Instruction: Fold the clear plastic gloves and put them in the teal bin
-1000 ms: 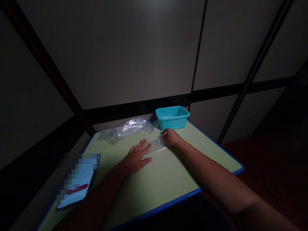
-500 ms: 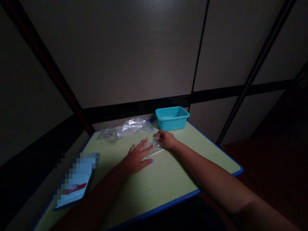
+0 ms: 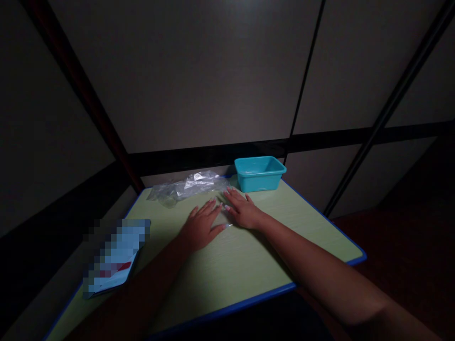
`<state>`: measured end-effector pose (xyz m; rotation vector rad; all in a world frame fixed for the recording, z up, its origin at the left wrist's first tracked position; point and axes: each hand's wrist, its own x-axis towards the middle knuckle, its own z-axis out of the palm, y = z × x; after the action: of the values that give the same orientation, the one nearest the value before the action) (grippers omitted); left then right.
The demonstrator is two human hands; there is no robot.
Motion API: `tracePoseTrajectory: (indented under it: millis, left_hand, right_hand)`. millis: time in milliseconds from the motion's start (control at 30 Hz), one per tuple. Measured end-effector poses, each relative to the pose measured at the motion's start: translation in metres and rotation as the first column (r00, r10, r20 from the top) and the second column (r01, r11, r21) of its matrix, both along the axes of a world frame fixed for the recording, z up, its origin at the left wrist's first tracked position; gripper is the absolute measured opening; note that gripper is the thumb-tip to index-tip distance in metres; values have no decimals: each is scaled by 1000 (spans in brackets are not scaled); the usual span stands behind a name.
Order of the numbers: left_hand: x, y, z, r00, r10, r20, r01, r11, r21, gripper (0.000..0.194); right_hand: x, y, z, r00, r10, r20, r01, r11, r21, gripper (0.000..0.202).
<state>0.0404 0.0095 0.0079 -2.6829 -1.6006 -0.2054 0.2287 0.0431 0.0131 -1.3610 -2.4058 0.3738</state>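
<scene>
My left hand (image 3: 202,227) lies flat near the middle of the table, fingers spread. Beside it, my right hand (image 3: 242,208) is also flat with its fingers stretched out. Between and partly under both hands is a small clear plastic sheet or bag (image 3: 224,219), mostly covered, so its shape is hard to make out. Behind the hands lies a larger crumpled clear plastic bag (image 3: 192,185). A turquoise plastic basket (image 3: 260,182) stands just beyond my right hand.
The light green table (image 3: 245,265) has a blue edge. A tablet or phone with a blurred screen (image 3: 119,265) lies at the left, by my left forearm. Panelled wall or cabinet doors (image 3: 213,85) rise directly behind the table.
My right hand has gone from pinched fingers over the small clear plastic to lying flat with fingers extended. My left hand stays spread in place. The view has shifted slightly.
</scene>
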Motion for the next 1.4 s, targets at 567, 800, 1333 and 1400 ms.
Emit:
tracePoseTrajectory:
  millis: [567,800,1333,1400]
  left_hand:
    - [1,1,-4,972,226,-62,-230,971,-66,64]
    - [11,-13,7,996,-74,-57,76,996,44,66]
    - [4,-11,4,980,112,-166,-149,962,-229,70]
    - [4,-12,5,980,118,-158,-154,960,-235,69]
  right_hand:
    - [-1,-4,-2,964,46,263,-5,988,-154,62]
    - [-2,-4,-3,966,40,257,-2,989,-148,60]
    - [-2,-3,-3,967,14,255,31,984,-175,66]
    - [0,-3,1,973,-8,229,45,987,-155,68]
